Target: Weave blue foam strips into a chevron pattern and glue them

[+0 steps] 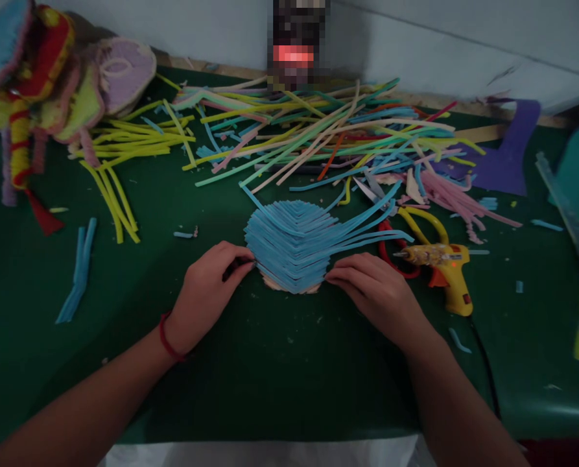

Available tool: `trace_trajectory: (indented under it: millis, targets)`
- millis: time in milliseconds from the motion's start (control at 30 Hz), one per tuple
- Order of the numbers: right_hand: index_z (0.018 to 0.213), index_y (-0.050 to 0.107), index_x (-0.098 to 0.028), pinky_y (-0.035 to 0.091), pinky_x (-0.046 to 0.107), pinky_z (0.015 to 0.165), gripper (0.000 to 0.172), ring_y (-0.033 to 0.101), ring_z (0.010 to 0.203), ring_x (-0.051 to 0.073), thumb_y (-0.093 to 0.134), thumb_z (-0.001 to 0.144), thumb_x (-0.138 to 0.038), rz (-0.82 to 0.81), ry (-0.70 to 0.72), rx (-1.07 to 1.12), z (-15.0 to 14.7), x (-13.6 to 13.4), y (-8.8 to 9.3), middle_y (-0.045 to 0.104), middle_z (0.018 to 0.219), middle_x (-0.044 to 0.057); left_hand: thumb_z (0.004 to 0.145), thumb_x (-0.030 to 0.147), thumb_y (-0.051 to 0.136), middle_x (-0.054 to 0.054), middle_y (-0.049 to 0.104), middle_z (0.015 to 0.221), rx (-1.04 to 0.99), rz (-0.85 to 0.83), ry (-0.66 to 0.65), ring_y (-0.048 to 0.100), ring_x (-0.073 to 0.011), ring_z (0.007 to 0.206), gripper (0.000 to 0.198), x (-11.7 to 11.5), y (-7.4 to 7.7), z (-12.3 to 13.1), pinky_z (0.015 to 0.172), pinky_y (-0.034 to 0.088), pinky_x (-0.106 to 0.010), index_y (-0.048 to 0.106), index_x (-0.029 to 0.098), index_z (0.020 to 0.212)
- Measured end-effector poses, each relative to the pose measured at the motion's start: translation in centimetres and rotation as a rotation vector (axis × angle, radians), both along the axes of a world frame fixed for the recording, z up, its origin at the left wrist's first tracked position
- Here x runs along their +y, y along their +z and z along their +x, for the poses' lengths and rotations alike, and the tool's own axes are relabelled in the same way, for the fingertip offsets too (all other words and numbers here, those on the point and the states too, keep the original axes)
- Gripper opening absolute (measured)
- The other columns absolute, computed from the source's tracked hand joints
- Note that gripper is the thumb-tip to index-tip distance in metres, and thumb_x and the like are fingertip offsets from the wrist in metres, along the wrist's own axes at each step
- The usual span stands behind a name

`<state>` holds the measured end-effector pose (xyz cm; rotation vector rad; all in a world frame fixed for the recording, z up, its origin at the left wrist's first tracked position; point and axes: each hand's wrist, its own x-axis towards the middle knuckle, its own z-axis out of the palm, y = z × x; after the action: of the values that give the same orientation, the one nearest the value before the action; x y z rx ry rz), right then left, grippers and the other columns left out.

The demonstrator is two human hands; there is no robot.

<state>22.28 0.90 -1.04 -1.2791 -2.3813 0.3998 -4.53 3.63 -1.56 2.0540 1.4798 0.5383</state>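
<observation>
A round disc covered with blue pipe cleaners (294, 243) lies flat on the green table in front of me. Its strands form a V pattern down the middle, and several loose ends stick out to the upper right. Pale backing shows along its lower edge. My left hand (216, 275) pinches the disc's lower left rim between thumb and fingers. On the opposite side, my right hand (379, 288) has its fingertips pinched together at the lower right rim. A yellow hot glue gun (452, 266) lies just right of my right hand, beside scissors (423, 224) with red and yellow handles.
A heap of coloured pipe cleaners (318, 133) spreads along the back. Yellow strips (133, 139) and fuzzy finished pieces (65, 78) lie at the left, with two blue strips (79, 272) nearer. Purple sheet (506, 159) sits back right. The glue gun's cord (486, 363) runs toward the front edge.
</observation>
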Motion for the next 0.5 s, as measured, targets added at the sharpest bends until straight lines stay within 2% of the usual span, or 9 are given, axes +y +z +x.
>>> trace_trajectory:
  millis: [67, 167, 300, 400, 500]
  targets:
    - [0.094, 0.065, -0.017, 0.049, 0.034, 0.073, 0.015, 0.060, 0.084, 0.019, 0.050, 0.091, -0.016, -0.014, -0.004, -0.001, 0.0, 0.0, 0.0, 0.067, 0.094, 0.009, 0.089, 0.023, 0.052, -0.004, 0.064, 0.092, 0.029, 0.040, 0.000, 0.061, -0.0160, 0.082, 0.011, -0.1, 0.0, 0.0, 0.074, 0.050, -0.028, 0.060, 0.019, 0.094]
    - [0.094, 0.065, -0.017, 0.048, 0.034, 0.072, 0.015, 0.060, 0.085, 0.019, 0.050, 0.090, -0.016, -0.019, -0.008, 0.001, 0.0, -0.1, 0.0, 0.067, 0.094, 0.009, 0.091, 0.021, 0.048, -0.008, 0.064, 0.101, 0.125, 0.198, -0.031, 0.061, -0.0188, 0.093, 0.018, -0.9, 0.4, -0.1, 0.083, 0.050, -0.032, 0.059, 0.016, 0.103]
    - [0.093, 0.064, -0.017, 0.048, 0.033, 0.073, 0.014, 0.060, 0.084, 0.019, 0.051, 0.090, -0.016, -0.016, -0.009, -0.007, 0.0, -0.2, 0.0, 0.066, 0.094, 0.009, 0.092, 0.024, 0.046, -0.018, 0.060, 0.121, 0.334, 0.362, -0.127, 0.057, -0.0260, 0.110, 0.037, -3.8, 1.4, 0.6, 0.091, 0.048, -0.038, 0.050, 0.008, 0.125]
    - [0.093, 0.064, -0.016, 0.048, 0.033, 0.073, 0.013, 0.060, 0.083, 0.018, 0.051, 0.090, -0.015, -0.010, -0.011, -0.016, -0.1, -0.2, 0.0, 0.066, 0.093, 0.009, 0.092, 0.038, 0.044, -0.023, 0.049, 0.135, 0.438, 0.366, -0.179, 0.052, -0.0319, 0.120, 0.052, -6.1, 1.4, 1.4, 0.094, 0.046, -0.043, 0.044, 0.005, 0.133]
    - [0.093, 0.064, -0.016, 0.048, 0.034, 0.073, 0.012, 0.060, 0.084, 0.019, 0.052, 0.090, -0.015, 0.003, -0.009, -0.012, -0.1, -0.2, 0.0, 0.066, 0.093, 0.009, 0.092, 0.050, 0.037, -0.026, 0.042, 0.141, 0.515, 0.305, -0.194, 0.046, -0.0376, 0.125, 0.064, -7.2, 0.7, 1.9, 0.097, 0.043, -0.051, 0.041, 0.005, 0.137]
